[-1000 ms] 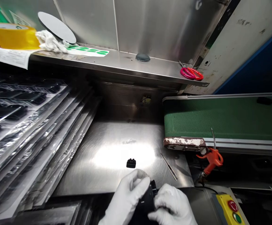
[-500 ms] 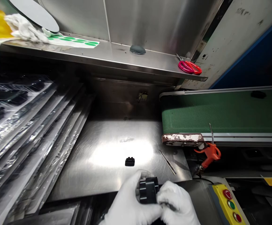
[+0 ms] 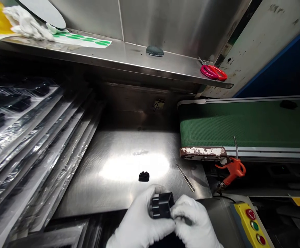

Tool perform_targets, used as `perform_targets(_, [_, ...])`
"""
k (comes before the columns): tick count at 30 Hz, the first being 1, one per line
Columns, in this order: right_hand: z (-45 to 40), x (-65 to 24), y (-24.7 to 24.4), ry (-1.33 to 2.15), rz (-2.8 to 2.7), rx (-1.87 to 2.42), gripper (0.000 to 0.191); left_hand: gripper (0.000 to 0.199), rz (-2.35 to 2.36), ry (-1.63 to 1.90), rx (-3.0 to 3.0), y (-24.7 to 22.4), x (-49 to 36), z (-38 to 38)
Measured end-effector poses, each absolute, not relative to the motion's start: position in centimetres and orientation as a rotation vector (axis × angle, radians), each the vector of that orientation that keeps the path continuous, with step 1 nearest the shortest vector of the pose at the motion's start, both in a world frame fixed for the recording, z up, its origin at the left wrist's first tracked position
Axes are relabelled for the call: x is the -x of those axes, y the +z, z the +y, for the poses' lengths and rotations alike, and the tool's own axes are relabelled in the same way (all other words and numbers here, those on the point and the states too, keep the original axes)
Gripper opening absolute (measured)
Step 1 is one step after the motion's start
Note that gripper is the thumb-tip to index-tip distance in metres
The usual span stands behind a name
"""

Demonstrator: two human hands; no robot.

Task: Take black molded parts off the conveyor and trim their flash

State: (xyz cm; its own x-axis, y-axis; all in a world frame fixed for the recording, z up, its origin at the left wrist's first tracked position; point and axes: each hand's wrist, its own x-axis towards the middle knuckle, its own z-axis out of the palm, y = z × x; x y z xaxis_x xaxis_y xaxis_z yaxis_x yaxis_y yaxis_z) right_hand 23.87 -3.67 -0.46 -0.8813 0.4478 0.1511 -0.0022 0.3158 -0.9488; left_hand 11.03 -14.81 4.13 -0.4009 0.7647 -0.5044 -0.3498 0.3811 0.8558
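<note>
My left hand (image 3: 143, 220), in a white glove, is wrapped round a black ribbed plastic part (image 3: 161, 205) near the bottom centre. My right hand (image 3: 192, 218), also gloved in white, has its fingers curled together against the part's right side; whatever it pinches is hidden. Just beyond my hands, a small black piece (image 3: 143, 176) lies on the steel table (image 3: 100, 193). To its right rests a thin metal tool (image 3: 185, 177), slanting across the table.
Stacked plastic trays (image 3: 49, 151) fill the left. A green conveyor (image 3: 243, 124), an orange air gun (image 3: 233, 170) and a yellow button box (image 3: 252, 222) are at right. The shelf (image 3: 129, 60) behind holds red scissors (image 3: 213, 71) and a dark oval pad (image 3: 154, 51).
The black part has tilted and turned slightly in my left hand. Both hands have shifted a little up and left, still close together.
</note>
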Motion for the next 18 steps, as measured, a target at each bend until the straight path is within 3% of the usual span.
perform_targets(6, [-3.8,-23.5,0.5,2.556,-1.485,0.816,0.014,0.020,1.653,1.443,-0.680,3.1,-11.1,-16.3])
perform_targets(8, [-3.7,-23.4,0.8,2.746,-1.199,0.781,0.026,0.021,1.680,1.490,-0.931,2.7,-10.8,-16.6])
perform_targets(11, [-3.9,-23.1,0.8,2.838,-1.026,0.848,0.038,0.037,1.704,1.535,-1.115,2.1,-10.6,-16.5])
perform_targets(16, [-4.7,-22.6,0.4,2.797,-1.144,0.873,0.045,0.077,1.355,1.570,-0.393,0.5,-11.4,-15.7])
perform_targets(18, [-4.5,-22.9,0.2,2.720,-1.402,0.862,0.046,0.083,1.138,1.605,-0.303,-0.4,-11.5,-15.5])
